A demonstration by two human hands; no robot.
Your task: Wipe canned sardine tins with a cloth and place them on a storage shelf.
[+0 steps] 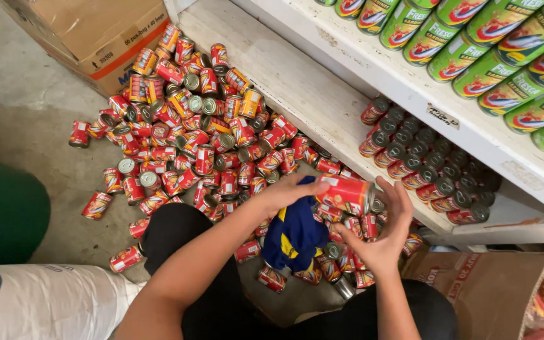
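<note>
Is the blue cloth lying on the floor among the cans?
No, the left hand holds the blue cloth against a red can that the right hand steadies.

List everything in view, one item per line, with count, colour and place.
Red can in hand: one, red, lying sideways between both hands.
Cloth: one, dark blue with yellow, under the left hand.
Loose cans: many, too many to count, red, heaped on the floor.
Shelved red cans: several rows, red with grey tops, on the lower shelf.
Green cans: over a dozen, green, lying on the upper shelf.
Shelf unit: one, white, right of the heap.
Cardboard box: one, brown, top left.
Second cardboard box: one, brown, bottom right.
White sack: one, bottom left.
Left hand: holds the cloth against the can.
Right hand: cups the can's end.
</note>
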